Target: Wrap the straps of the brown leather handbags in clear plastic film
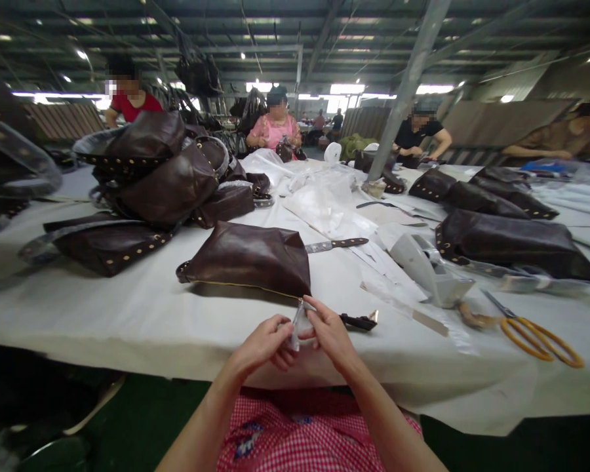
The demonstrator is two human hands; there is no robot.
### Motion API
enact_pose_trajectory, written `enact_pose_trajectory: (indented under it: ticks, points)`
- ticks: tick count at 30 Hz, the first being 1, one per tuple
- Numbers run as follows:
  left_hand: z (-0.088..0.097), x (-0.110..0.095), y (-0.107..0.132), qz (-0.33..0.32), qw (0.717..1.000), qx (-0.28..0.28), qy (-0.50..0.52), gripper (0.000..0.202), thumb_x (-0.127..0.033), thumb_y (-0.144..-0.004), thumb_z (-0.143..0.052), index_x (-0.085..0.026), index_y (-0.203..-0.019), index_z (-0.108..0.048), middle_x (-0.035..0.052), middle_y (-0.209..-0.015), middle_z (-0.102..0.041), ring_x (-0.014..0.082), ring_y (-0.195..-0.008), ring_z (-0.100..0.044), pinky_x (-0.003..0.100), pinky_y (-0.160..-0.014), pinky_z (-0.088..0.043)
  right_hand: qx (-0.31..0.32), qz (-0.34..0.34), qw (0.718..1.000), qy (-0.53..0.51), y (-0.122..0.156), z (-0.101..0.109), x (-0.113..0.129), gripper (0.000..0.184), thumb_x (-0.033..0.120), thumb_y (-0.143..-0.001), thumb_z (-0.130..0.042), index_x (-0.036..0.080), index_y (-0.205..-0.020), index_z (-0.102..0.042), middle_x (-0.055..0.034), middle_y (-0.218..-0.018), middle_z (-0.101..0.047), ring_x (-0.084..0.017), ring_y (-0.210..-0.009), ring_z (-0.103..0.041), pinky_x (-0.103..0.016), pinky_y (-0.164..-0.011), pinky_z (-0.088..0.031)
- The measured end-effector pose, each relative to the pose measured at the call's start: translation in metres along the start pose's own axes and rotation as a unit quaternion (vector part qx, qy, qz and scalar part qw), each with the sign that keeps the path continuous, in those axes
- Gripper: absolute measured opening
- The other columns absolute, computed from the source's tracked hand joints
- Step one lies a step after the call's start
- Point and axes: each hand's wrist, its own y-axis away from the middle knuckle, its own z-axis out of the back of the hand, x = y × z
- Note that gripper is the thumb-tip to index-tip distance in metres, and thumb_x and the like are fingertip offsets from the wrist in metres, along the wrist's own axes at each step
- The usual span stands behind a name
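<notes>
A dark brown leather bag (255,255) lies on the table in front of me, its gold zipper edge facing me. From the zipper's right end hangs a zipper pull (296,331) in what looks like clear plastic wrap. My left hand (268,344) pinches this pull from the left, fingers curled. On the other side, my right hand (328,328) is closed on the same wrapped pull, its index fingertip up by the zipper end. A dark strap with a buckle (361,321) sticks out right of my right hand. Another studded strap (339,244) lies behind the bag.
Brown bags (167,183) are piled at left, and more bags (511,239) lie at right. Orange-handled scissors (535,337), a grey tape dispenser (430,265) and plastic sheets (329,196) are on the table. A metal post (406,85) rises beyond; several people work across the table.
</notes>
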Motion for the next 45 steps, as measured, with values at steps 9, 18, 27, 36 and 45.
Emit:
enact_pose_trajectory:
  ticks: [9,18,27,36,45]
  points:
    - [0.112,-0.006,0.081,-0.113,0.923,-0.337,-0.147,0.037,-0.046,-0.080,-0.052,-0.015,-0.098,-0.062,0.0028,-0.073,-0.066,0.0152,-0.060,-0.059,0.023,-0.051,-0.045,-0.086,0.286,0.841,0.450,0.014,0.077,0.015,0.029,0.037,-0.086,-0.053,0.020,-0.104,-0.068,-0.0119,-0.099,-0.071,-0.027,-0.093,-0.065,-0.039,-0.082,-0.048]
    - [0.029,0.003,0.059,-0.154,0.922,-0.212,-0.287,0.018,-0.031,-0.083,-0.054,-0.021,-0.081,-0.068,0.0039,-0.075,-0.070,0.0202,-0.072,-0.063,0.028,-0.068,-0.045,-0.051,0.275,0.665,0.693,0.015,0.103,0.008,0.017,0.015,-0.081,-0.055,0.022,-0.092,-0.066,-0.0111,-0.107,-0.068,-0.030,-0.102,-0.060,-0.051,-0.095,-0.033]
    - [-0.066,-0.007,0.004,-0.112,0.984,-0.052,-0.126,0.022,-0.035,-0.085,-0.052,-0.017,-0.080,-0.064,0.0054,-0.074,-0.066,0.0182,-0.069,-0.062,0.027,-0.063,-0.047,0.040,0.139,0.857,0.494,0.045,0.108,0.034,0.015,0.028,-0.084,-0.056,0.019,-0.091,-0.064,-0.0050,-0.078,-0.070,-0.020,-0.072,-0.063,-0.027,-0.063,-0.042]
    - [-0.091,0.004,-0.010,-0.030,0.991,-0.070,0.110,0.028,-0.042,-0.083,-0.063,-0.016,-0.088,-0.053,0.0033,-0.075,-0.066,0.0124,-0.060,-0.061,0.023,-0.057,-0.049,0.196,0.205,0.950,0.128,0.123,0.073,-0.013,0.023,0.021,-0.081,-0.059,0.024,-0.098,-0.073,-0.0048,-0.088,-0.074,-0.023,-0.078,-0.067,-0.034,-0.074,-0.053]
    - [-0.064,0.022,0.013,0.054,0.971,0.009,0.231,0.032,-0.039,-0.085,-0.064,-0.009,-0.096,-0.062,0.0142,-0.082,-0.073,0.0228,-0.073,-0.070,0.035,-0.068,-0.056,0.016,0.084,0.996,0.009,0.060,0.067,-0.028,0.023,0.040,-0.075,-0.068,0.019,-0.084,-0.070,-0.0032,-0.078,-0.071,-0.018,-0.073,-0.063,-0.028,-0.065,-0.051]
